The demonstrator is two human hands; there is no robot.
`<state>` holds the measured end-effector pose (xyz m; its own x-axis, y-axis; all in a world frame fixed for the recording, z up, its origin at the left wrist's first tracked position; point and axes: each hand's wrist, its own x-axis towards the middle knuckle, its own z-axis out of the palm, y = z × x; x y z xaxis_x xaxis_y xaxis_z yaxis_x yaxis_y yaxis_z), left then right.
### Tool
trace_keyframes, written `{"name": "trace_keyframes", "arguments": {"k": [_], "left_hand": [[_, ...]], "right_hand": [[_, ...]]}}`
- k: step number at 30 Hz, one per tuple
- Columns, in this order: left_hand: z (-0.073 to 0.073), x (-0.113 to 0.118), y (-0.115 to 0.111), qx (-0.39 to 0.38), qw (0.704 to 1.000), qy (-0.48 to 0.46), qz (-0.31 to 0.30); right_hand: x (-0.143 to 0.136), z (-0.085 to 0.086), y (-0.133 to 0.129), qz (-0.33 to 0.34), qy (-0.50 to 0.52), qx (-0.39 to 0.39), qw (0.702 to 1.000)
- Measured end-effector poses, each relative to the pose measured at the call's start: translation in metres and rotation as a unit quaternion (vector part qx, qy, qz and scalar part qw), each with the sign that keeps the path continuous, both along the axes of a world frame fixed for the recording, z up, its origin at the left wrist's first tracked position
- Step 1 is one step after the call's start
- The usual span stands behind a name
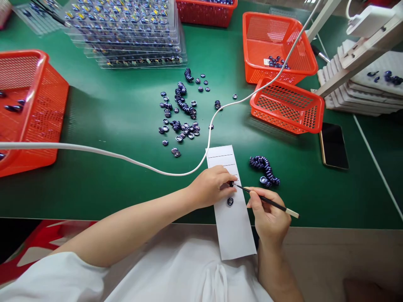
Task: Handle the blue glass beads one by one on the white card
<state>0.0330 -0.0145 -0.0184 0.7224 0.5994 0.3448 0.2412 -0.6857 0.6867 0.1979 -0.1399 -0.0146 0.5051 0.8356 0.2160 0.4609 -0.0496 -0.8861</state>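
Observation:
My left hand [214, 186] pinches a small dark round piece [231, 183] between thumb and fingertip, over a white paper strip [234, 235] with ruled lines. In my right hand [271, 216] is a thin black paintbrush [272, 203] with a pale end, held like a pen; its tip meets the pinched piece. Just below the fingers, a loose dark ring-like piece [230, 201] lies on the strip. To the right, a curved row of shiny dark blue pieces [267, 168] rests on the table. Several more dark blue pieces [185, 107] lie scattered beyond the strip.
A white cable [138, 162] crosses the green table [116, 109]. Red-orange baskets stand at left [50, 113], far right [252, 63] and right [288, 105]. Stacked clear trays [141, 65] hold striped pieces. A phone [334, 146] lies near white stacked pads [349, 94].

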Motion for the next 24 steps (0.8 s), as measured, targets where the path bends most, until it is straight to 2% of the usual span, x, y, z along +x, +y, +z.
{"name": "trace_keyframes", "arguments": {"k": [14,21,24], "left_hand": [[0.0025,0.0004,0.0009,-0.004,1.0,0.009,-0.002],[0.0021,0.0005,0.0009,0.001,1.0,0.012,0.0],[0.0013,0.001,0.0011,-0.01,1.0,0.02,0.004]], "right_hand": [[-0.0008,0.0009,0.0002,0.003,-0.032,-0.016,0.999],[-0.0005,-0.001,0.0017,0.051,-0.035,0.029,0.998],[-0.0018,-0.0008,0.002,0.045,-0.038,0.035,0.998]]}}
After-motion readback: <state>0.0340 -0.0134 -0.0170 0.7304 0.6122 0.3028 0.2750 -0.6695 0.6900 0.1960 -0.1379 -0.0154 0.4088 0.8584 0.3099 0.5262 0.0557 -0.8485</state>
